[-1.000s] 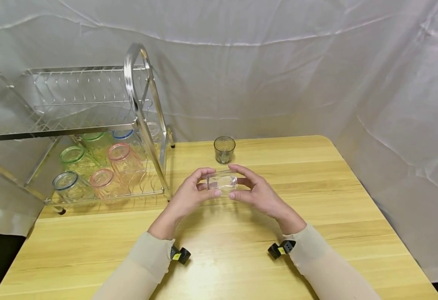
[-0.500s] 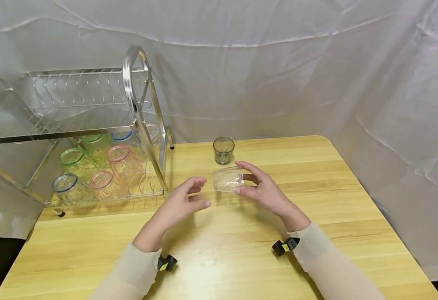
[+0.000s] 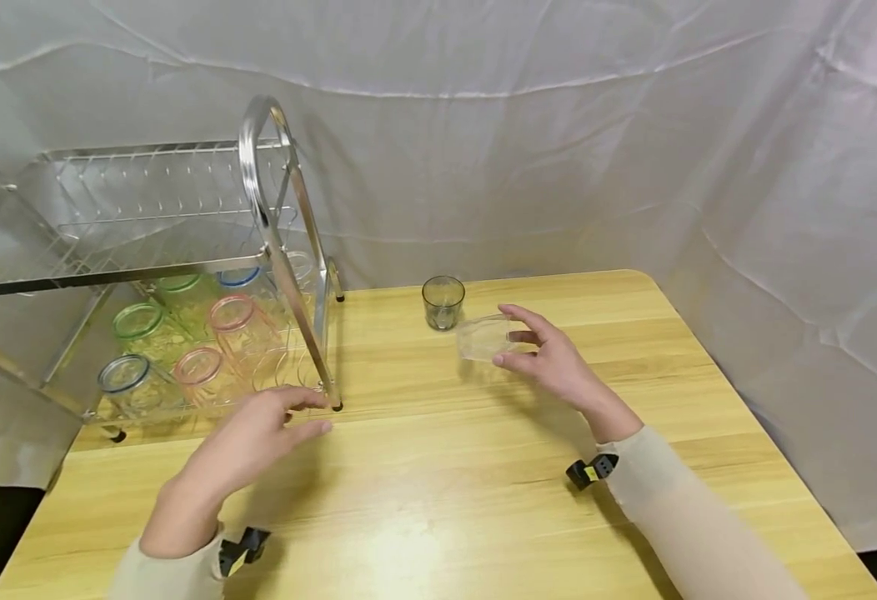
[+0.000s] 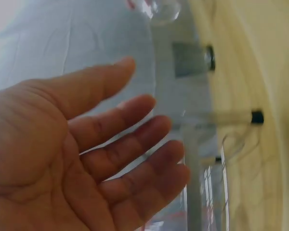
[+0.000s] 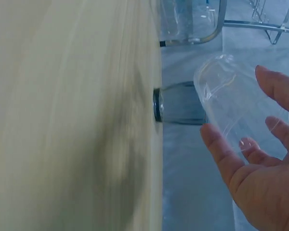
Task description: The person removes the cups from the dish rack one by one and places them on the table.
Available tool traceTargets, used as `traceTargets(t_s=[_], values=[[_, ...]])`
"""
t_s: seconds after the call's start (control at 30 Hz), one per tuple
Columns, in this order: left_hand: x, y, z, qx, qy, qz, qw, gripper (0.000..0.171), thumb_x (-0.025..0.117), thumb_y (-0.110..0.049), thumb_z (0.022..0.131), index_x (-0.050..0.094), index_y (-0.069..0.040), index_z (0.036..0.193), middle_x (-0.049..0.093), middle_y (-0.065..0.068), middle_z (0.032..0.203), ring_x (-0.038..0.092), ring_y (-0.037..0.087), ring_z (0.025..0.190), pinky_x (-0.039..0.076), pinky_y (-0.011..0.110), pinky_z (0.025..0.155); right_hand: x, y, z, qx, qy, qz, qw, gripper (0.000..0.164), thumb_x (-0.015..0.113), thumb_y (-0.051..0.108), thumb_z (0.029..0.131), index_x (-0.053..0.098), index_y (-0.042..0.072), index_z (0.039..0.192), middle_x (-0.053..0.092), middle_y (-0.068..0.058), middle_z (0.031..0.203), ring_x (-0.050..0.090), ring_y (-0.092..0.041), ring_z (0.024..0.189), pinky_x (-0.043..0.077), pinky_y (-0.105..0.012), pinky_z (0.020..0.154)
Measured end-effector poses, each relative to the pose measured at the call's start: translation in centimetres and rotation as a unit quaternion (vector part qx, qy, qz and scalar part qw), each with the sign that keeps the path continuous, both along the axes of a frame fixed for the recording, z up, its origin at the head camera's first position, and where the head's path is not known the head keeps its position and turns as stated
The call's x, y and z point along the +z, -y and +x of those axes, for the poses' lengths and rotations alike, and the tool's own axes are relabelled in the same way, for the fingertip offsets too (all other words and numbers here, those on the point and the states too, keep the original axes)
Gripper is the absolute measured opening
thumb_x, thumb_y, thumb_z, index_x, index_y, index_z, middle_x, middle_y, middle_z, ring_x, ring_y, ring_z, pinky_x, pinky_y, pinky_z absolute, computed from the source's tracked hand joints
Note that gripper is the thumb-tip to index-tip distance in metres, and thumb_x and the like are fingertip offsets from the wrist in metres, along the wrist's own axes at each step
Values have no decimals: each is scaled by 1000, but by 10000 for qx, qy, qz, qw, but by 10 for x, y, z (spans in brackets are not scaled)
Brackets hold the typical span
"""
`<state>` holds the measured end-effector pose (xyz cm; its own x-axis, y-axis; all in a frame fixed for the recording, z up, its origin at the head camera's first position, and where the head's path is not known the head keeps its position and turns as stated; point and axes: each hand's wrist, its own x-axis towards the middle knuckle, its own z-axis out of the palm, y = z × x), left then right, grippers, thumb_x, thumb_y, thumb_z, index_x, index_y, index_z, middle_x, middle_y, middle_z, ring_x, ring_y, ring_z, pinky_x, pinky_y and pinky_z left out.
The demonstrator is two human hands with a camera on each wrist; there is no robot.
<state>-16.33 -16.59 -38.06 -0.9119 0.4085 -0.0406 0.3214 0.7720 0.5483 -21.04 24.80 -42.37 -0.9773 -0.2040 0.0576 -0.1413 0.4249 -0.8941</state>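
A clear drinking glass (image 3: 482,337) lies tipped on its side in the grip of my right hand (image 3: 551,362), thumb below and fingers above. In the right wrist view the glass (image 5: 231,96) is held off the tabletop. Just behind and left of it, a grey tinted glass (image 3: 443,304) stands upright on the table. My left hand (image 3: 254,433) hovers near the front right foot of the dish rack (image 3: 281,283). The left wrist view shows that hand (image 4: 101,149) with loosely extended fingers and nothing held.
The two-tier metal rack stands at the left. On its lower tier several glasses sit upside down, among them a pink-rimmed glass (image 3: 232,321), a green-rimmed glass (image 3: 142,329) and a blue-rimmed glass (image 3: 127,379). A pale curtain (image 3: 521,150) hangs behind the wooden table (image 3: 438,483).
My left hand has let go of the clear glass and moved left and nearer toward the rack's front. My right hand has carried the glass slightly right and farther away.
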Motion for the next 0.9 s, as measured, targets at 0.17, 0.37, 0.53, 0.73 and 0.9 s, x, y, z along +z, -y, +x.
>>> traceTargets(t_s=[0.17,0.37,0.53,0.73,0.9], values=[[-3,7,-3,464,-866,-44,9952,33,77,-29,98,71,-9,123,73,15,127,73,34,102,59,53,82,6,-8,-5,-226,-107,498,9984,81,82,22,94,39,26,163,40,-10,165,55,-38,139,59,-50,98],[-24,7,-13,504,-1153,108,9920,48,78,-32,97,64,-4,134,69,19,134,66,44,121,55,61,96,9,-12,-13,-495,-199,1030,9932,84,83,24,94,37,22,164,42,-13,163,55,-41,137,59,-53,98],[-36,5,-16,552,-1076,179,9925,53,73,-36,101,61,-4,141,67,21,138,62,46,127,52,64,102,14,-15,-22,-714,-294,1732,9819,86,82,24,94,35,16,165,42,-18,163,55,-45,134,58,-56,98],[-41,3,-16,589,-1098,179,9920,52,70,-32,103,61,-1,143,65,24,141,60,48,132,48,65,107,20,-17,-39,-701,-213,2462,9664,85,81,26,93,36,11,164,39,-21,165,54,-47,137,50,-61,108],[-45,1,-19,536,-1191,72,9914,49,71,-29,103,62,-1,142,64,25,143,60,48,131,49,65,107,22,-18,-53,-614,-199,2822,9572,83,80,25,94,37,8,163,39,-24,165,41,-46,149,36,-62,122]])
